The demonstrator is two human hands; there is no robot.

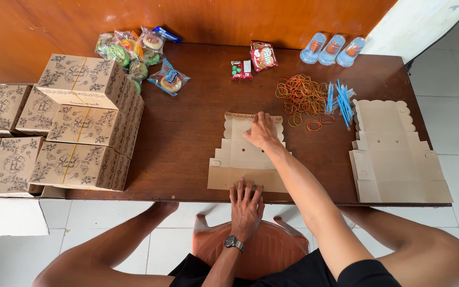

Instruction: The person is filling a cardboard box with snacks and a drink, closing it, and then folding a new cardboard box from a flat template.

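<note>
- Box blank [243, 162], a flat die-cut sheet of brown card, lies unfolded at the middle of the tabletop's near edge, its scalloped flap pointing toward the far edge.
- Left hand [246, 204] lies flat, fingers spread, pinning the blank's near panel right at the near edge; it grips nothing.
- Right hand [262, 131] reaches across and presses on the blank's far part, just under the scalloped flap, fingers bent down on the card; I cannot tell whether it pinches a flap or only presses.
- Step in hand, as I judge it: the first creasing of a flat blank into a box, with no wall raised yet.
- Next move seems to call for keeping the near panel pinned while a flap is lifted along its score line, so the sheet does not slide on the tabletop [192, 133].
- Stack of blanks [397, 157] waits at the right edge, well apart from both hands.
- Rubber bands [299, 95] and blue straws [340, 101] lie between the two, toward the far edge.
- Finished boxes [83, 127] are piled at the left edge, with wrapped snacks [139, 53] at the far left corner and water cups [333, 49] at the far right.
</note>
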